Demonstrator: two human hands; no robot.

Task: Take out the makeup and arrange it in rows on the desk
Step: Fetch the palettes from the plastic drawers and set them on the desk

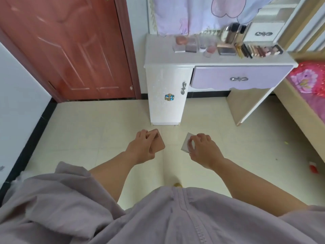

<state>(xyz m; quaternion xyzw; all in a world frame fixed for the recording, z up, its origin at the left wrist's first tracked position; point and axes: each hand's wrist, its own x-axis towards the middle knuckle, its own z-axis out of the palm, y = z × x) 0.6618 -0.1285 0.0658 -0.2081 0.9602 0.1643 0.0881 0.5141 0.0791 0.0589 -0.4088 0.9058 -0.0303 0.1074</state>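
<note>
Head view: a brown compact (157, 144) is pinched by the left hand (143, 147), a grey one (186, 142) by the right hand (202, 148); either could slip before the desk (175, 59) at upper right is reached.

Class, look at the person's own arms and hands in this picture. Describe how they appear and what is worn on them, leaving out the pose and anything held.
Both forearms are bare from above the elbow down. The left hand and right hand wear no gloves, and no watch or bracelet shows at the wrists. Loose, pale lilac-grey sleeves end at the upper arms, part of a matching garment with a zip down the front.
</note>
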